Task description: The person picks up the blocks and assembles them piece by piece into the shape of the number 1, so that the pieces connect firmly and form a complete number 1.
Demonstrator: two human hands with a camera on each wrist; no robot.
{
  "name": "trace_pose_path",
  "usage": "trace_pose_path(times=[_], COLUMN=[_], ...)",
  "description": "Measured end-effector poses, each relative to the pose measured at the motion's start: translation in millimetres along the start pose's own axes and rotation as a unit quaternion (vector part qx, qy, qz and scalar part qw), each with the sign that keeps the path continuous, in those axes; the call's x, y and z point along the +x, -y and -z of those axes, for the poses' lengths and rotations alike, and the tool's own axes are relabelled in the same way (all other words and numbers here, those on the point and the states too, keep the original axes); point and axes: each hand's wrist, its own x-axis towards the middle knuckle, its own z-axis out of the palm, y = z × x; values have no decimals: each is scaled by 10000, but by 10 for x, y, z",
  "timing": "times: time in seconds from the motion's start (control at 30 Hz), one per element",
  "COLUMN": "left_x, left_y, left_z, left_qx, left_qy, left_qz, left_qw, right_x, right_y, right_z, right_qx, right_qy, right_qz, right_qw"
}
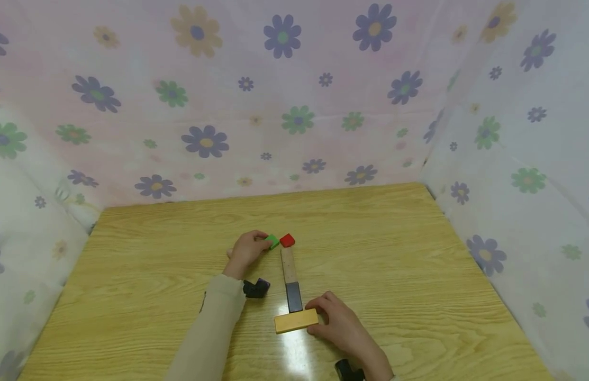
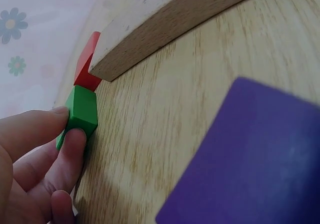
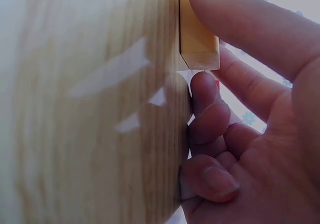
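At the far end of a row of blocks, my left hand (image 1: 248, 248) pinches a small green block (image 2: 82, 108) between thumb and fingers. The green block sits right beside a red block (image 1: 287, 241), at the tip of a long plain wooden block (image 1: 289, 265). Toward me, a black block (image 1: 294, 297) continues that line and meets a yellow-orange block (image 1: 296, 321) laid crosswise. My right hand (image 1: 344, 324) holds the right end of this crosswise block, thumb on the near side and fingers on the far side, with its other fingers curled close to the tabletop.
A purple surface (image 2: 250, 154) fills the lower right of the left wrist view, close to the camera. Black wrist cameras (image 1: 256, 289) sit by both wrists. Flower-patterned curtains (image 1: 256, 106) enclose the wood-grain table (image 1: 394, 254) at the back and sides.
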Motion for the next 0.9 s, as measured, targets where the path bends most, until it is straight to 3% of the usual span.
trace_pose_path(times=[0.9], left_x=[16], left_y=[-2], left_z=[49], left_qx=[161], left_qy=[347], left_qz=[-208], left_qw=[9991], right_x=[3], right_y=[50], right_z=[34], right_qx=[-20], right_qy=[-22], right_qz=[-9], right_qw=[10000])
